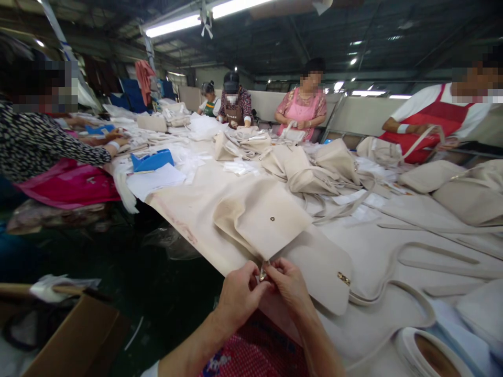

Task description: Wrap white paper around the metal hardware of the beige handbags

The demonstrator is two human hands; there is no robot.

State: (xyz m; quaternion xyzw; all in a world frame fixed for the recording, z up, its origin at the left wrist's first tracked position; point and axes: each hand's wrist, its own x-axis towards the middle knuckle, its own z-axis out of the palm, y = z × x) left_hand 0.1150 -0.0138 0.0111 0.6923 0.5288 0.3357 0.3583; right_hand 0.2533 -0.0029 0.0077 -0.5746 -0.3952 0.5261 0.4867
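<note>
Head view: the left hand (pixel 240 293) and the right hand (pixel 290 285) meet at the near corner of a beige bag (pixel 271 217). The fingers of both are closed in a narrow pinch on a small metal fitting (pixel 262 273) at that corner; its exact form is partly hidden by the fingers. The bag lies on the near edge of the desk (pixel 212 183), body facing up, with one small metal ring (pixel 272 219) on its face. The flap (pixel 314 262) extends to the right of the hands and carries a gold-coloured clasp (pixel 343 278).

A strap (pixel 408 285) curves across the desk right of the flap. A white roll (pixel 426 353) with a brown core is at the lower right. Beyond the bag is a pile of beige bags (pixel 314 167). A blue holder (pixel 152 159) stands beside white sheets (pixel 157 180) at the left edge. An open cardboard box (pixel 78 335) is at the lower left. Five other people are positioned around the desk; one at the far right holds a beige strap (pixel 422 140).
</note>
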